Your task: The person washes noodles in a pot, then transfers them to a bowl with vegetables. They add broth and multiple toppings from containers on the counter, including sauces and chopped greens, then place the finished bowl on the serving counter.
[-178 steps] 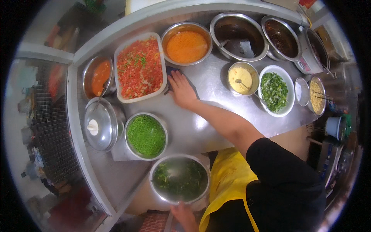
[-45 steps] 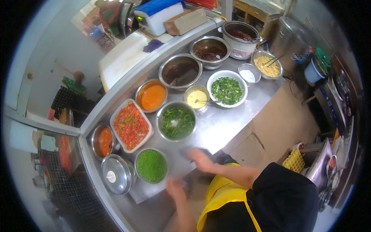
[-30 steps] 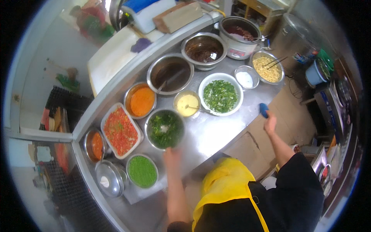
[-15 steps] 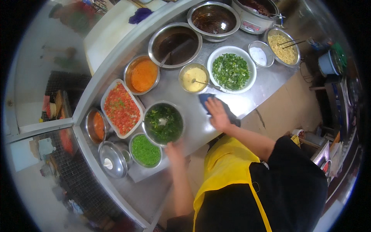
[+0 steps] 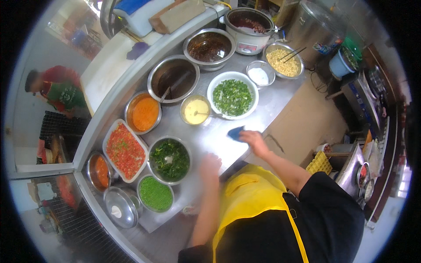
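Note:
My right hand (image 5: 253,139) grips a dark blue cloth (image 5: 235,133) on the steel counter (image 5: 206,140), close to its front edge. My left hand (image 5: 211,165) is over the counter near that edge, apart from the steel bowl of dark green leaves (image 5: 170,160) on its left. Motion smears its fingers, and I see nothing held in it. Beyond the cloth stand a white bowl of chopped greens (image 5: 232,97) and a small bowl of pale yellow paste (image 5: 195,110) with a spoon in it.
To the left are finely chopped green bits (image 5: 155,194), a tray of diced red pieces (image 5: 126,151), orange sauce (image 5: 144,114) and a lidded pot (image 5: 122,207). Dark sauce bowls (image 5: 173,79), a cooker (image 5: 249,41) and chopped nuts (image 5: 283,62) line the back. Another person (image 5: 61,90) is behind the partition.
My left hand has left the bowl of green leaves and moved right across the counter. My right hand, flat on the cloth before, now bunches it. The view has shifted.

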A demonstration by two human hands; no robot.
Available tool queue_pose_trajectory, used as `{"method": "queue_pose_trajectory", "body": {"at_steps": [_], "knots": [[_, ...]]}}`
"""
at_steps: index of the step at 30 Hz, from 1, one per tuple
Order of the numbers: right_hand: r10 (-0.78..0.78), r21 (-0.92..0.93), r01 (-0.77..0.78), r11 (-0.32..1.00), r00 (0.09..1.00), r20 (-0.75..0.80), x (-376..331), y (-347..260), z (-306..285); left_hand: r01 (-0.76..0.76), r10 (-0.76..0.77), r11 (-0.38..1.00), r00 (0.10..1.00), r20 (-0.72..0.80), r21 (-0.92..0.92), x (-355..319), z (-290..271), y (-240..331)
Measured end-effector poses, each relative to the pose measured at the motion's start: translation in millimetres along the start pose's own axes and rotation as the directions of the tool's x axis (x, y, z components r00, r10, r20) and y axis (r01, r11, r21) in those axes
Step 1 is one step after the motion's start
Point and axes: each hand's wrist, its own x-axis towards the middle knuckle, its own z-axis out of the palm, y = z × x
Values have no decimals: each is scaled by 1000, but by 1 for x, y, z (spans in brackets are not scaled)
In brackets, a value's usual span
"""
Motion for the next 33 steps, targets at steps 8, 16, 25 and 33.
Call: {"method": "queue_pose_trajectory", "body": {"at_steps": [8,16,25,33], "knots": [[742,290,-688,665,653,-153,33,139,-98,97,-97,995,995,40,-12,79,68,10],[710,695,-668,267,624,327,67,164,-145,18,-46,965,994,-101,-262,153,183,-21],[575,610,-726,318,659,484,119,130,-199,64,-23,992,937,-348,106,70,148,-38],[-441,433,245,867,781,443,237,74,-107,165,-59,929,949,-310,331,23,70,-11]]}}
